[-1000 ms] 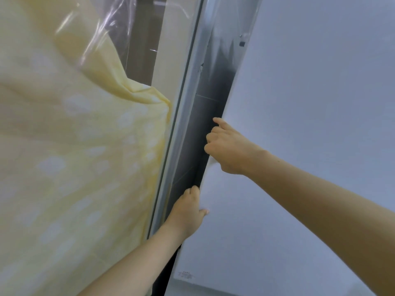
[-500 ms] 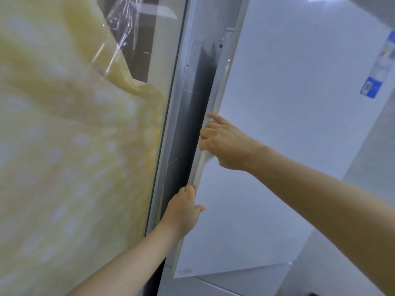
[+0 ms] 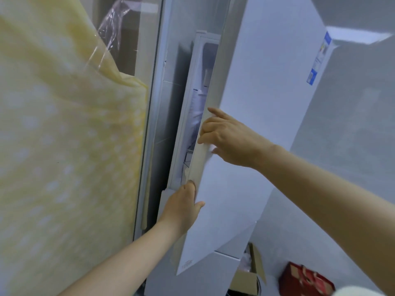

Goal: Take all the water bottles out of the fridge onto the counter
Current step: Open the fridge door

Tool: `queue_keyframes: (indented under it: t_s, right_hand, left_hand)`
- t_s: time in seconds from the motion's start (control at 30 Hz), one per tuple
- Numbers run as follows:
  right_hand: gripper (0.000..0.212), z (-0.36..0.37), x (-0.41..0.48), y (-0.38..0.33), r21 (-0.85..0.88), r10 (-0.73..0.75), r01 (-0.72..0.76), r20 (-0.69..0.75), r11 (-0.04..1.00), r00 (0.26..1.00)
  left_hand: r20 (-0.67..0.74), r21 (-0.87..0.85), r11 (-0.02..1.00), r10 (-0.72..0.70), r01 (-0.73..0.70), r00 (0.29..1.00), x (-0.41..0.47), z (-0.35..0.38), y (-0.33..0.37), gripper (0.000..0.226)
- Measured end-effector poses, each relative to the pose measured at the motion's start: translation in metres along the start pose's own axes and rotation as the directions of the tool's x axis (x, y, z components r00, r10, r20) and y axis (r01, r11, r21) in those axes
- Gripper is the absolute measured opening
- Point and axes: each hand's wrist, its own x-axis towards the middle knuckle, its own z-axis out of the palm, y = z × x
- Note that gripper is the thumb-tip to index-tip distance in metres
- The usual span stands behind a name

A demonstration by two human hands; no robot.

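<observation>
Pale grey walls are closing in a tight corner, with a yellow dotted cloth (image 3: 64, 146) hanging on the left. The white fridge door (image 3: 256, 92) is standing ajar, hinged at its far right, its free edge running nearly upright and leaning slightly rightward at the top. Through the narrow gap (image 3: 197, 107) only pale blurred shapes are showing. The water bottles cannot be made out and are presumably sitting inside, behind the door and leftward of the fingers. The right hand (image 3: 226, 137) is gripping the free edge at mid height, fingers curled round it, the index finger lying straighter. The left hand (image 3: 181, 207) is gripping the same edge lower down, fingers hooked behind it, thumb pressing on the front. Judgement: the coming move is depending on swinging this edge rightward, with both hands sitting equally close to it. The counter is not showing. A cardboard box (image 3: 250, 276) and a red bag (image 3: 305, 278) are lying on the floor at lower right.
</observation>
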Motion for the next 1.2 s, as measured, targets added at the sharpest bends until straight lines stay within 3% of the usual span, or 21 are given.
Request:
queue_keyframes:
  t_s: [0.13, 0.2, 0.37, 0.63, 0.77, 0.93, 1.1, 1.2]
  right_hand:
    - [0.075, -0.007, -0.048, -0.013, -0.169, 0.023, -0.003, 0.118, 0.986, 0.993]
    - [0.081, -0.006, -0.067, -0.019, -0.183, 0.052, -0.033, 0.096, 0.983, 0.994]
    - [0.063, -0.004, -0.095, -0.027, -0.128, 0.123, -0.128, -0.047, 0.984, 0.991]
    - [0.057, -0.018, -0.145, -0.032, -0.105, 0.196, -0.203, -0.067, 0.974, 0.978]
    - [0.057, -0.027, -0.180, -0.038, -0.095, 0.247, -0.254, -0.083, 0.962, 0.965]
    - [0.057, -0.041, -0.233, -0.044, -0.120, 0.331, -0.335, -0.052, 0.934, 0.942]
    - [0.061, -0.055, -0.285, -0.049, -0.165, 0.439, -0.437, -0.024, 0.884, 0.898]
    - [0.065, -0.062, -0.315, -0.052, -0.174, 0.515, -0.506, 0.009, 0.845, 0.857]
  left_hand:
    - [-0.006, 0.063, 0.998, -0.012, 0.012, 1.000, -0.021, 0.011, 0.026, 0.031]
    - [0.006, 0.061, 0.998, -0.003, 0.003, 1.000, -0.029, 0.016, 0.036, 0.030]
    - [0.017, 0.032, 0.997, 0.065, -0.066, 0.998, -0.046, 0.024, 0.054, 0.027]
    - [0.174, -0.041, 0.980, 0.201, -0.196, 0.964, -0.059, 0.021, 0.070, 0.028]
    - [0.119, -0.051, 0.958, 0.287, -0.283, 0.950, -0.056, 0.019, 0.080, 0.030]
    - [0.115, 0.034, 0.910, 0.407, -0.413, 0.906, -0.054, 0.027, 0.098, 0.043]
    - [0.240, 0.155, 0.844, 0.471, -0.513, 0.849, -0.049, 0.042, 0.112, 0.067]
    - [0.301, 0.176, 0.814, 0.492, -0.554, 0.817, -0.047, 0.053, 0.122, 0.069]
